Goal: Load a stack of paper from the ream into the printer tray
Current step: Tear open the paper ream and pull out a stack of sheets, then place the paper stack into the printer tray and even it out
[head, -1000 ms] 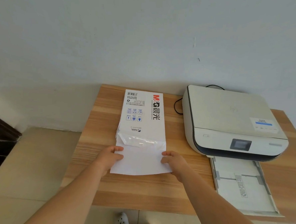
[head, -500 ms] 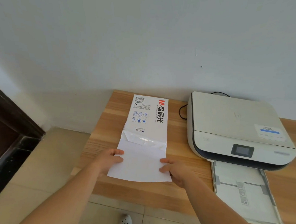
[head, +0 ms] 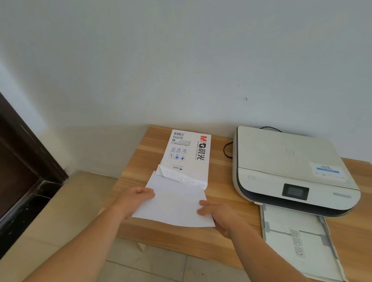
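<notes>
While both hands' fingers [head: 147, 192] pinch paper [head: 172, 203] half out of ream [head: 186, 154] (tray [head: 300, 252] bare).

Left hand [head: 136, 200] and right hand [head: 218, 216] reach forward, fingers apparently pinching.

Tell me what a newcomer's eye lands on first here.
Two hands, left hand and right hand, grip white paper sticking out of the torn ream wrapper mid-table. To the right sits the white printer, its paper tray pulled out toward the viewer.
</notes>
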Available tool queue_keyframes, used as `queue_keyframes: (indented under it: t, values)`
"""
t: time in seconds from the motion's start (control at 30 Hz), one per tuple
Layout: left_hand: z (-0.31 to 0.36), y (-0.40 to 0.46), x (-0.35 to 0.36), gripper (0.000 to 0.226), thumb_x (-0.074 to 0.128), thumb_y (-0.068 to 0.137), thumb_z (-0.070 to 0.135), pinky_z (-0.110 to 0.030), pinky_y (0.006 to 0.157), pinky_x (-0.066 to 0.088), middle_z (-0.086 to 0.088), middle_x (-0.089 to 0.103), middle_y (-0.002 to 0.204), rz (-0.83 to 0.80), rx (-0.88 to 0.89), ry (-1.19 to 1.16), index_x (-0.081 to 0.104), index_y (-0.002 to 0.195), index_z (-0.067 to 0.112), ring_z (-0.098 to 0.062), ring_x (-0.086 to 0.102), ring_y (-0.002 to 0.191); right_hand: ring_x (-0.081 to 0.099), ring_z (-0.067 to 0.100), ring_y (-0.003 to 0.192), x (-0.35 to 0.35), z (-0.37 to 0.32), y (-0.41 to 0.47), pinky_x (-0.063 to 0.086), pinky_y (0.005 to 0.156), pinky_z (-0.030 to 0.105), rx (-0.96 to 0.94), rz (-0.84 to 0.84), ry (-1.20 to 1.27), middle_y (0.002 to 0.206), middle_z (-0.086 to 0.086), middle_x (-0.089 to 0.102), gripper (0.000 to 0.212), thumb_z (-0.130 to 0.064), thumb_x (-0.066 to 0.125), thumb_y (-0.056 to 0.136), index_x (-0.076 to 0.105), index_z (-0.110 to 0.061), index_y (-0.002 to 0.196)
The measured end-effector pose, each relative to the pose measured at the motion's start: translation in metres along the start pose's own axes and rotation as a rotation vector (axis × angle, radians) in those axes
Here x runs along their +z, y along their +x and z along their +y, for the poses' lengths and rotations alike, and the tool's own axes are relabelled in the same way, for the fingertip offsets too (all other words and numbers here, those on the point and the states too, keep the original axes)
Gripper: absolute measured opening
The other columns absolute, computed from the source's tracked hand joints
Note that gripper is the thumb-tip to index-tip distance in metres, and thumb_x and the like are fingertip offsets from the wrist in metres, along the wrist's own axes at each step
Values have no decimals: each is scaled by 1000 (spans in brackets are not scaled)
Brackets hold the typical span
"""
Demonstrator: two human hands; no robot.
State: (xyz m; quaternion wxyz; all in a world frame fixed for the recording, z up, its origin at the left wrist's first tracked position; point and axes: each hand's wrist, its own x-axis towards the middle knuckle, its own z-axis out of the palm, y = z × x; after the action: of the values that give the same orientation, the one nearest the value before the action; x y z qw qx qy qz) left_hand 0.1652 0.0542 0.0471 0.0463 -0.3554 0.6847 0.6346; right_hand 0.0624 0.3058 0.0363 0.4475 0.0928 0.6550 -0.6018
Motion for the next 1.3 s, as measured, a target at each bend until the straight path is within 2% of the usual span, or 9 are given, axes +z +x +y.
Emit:
queue_keyframes:
  t: [0.1, 0.2, 0.3, 0.5, 0.67, 0.8, 1.0, 1.13, 1.3]
  values:
    - [5, -9, -9, 19, 70, 84, 23, -26, 70, 51, -1, 72, 105, -3, 29, 25, 71, 101, 16, -17, 68, 93, 67, 19, 85, 7, -1, -13, 58, 73, 28, -42, 32, -24, 98, 5, 69, 35, -2, 72, 83, 64, -4, 117]
    - [15, -17, -23, 15, 72, 82, 22, -28, 73, 52, 0, 73, 103, -23, 75, 35, 73, 96, 18, -17, 69, 91, 67, 19, 82, 16, -5, -22, 56, 80, 33, -72, 48, -44, 91, 4, 69, 18, -2, 73, 81, 71, -7, 98]
    - [29, -29, -40, 15, 74, 81, 23, -28, 76, 52, -1, 75, 99, -57, 113, 29, 74, 95, 16, -19, 70, 91, 65, 22, 83, 27, -11, -31, 53, 75, 37, -90, 73, -69, 100, 10, 72, 15, -8, 76, 78, 74, -11, 92]
    - [57, -43, -67, 22, 73, 80, 11, -17, 58, 52, -4, 72, 97, -58, 243, 44, 70, 101, 14, -10, 70, 70, 68, 23, 97, 50, -26, -49, 56, 76, 30, -206, 95, -69, 115, 7, 67, 37, -8, 76, 79, 67, -10, 115]
    - [62, -48, -64, 40, 75, 78, 8, -19, 66, 51, 1, 70, 108, -74, 342, 145, 63, 114, 21, -12, 69, 88, 61, 22, 101, 58, -34, -62, 52, 85, 34, -354, 265, -163, 123, 3, 58, 51, -6, 70, 83, 57, -21, 130]
    - [58, -52, -44, 45, 73, 80, 13, -11, 60, 39, 9, 55, 85, 21, 479, 416, 60, 122, 23, -3, 55, 74, 59, 21, 104, 59, -31, -69, 53, 90, 34, -445, 436, -355, 130, 2, 56, 51, -12, 66, 86, 53, -28, 134]
    - [39, -53, -15, 51, 68, 84, 18, -27, 88, 44, 1, 58, 122, 40, 596, 571, 53, 132, 22, -14, 55, 101, 58, 14, 96, 53, -11, -87, 45, 71, 13, -512, 584, -456, 131, 1, 56, 51, -14, 61, 91, 48, -28, 138]
    - [32, -58, 4, 48, 67, 86, 16, -23, 80, 39, 3, 55, 106, 33, 651, 571, 54, 131, 20, -12, 51, 87, 57, 11, 96, 40, 2, -100, 46, 80, 15, -491, 637, -498, 131, 0, 56, 51, -16, 60, 93, 47, -28, 140]
    - [30, -57, 25, 46, 72, 81, 12, -24, 76, 40, -3, 53, 99, 20, 606, 454, 60, 125, 20, -13, 48, 80, 54, 3, 77, 19, 8, -109, 38, 57, 8, -469, 684, -461, 114, -3, 58, 50, -16, 62, 91, 49, -29, 138]
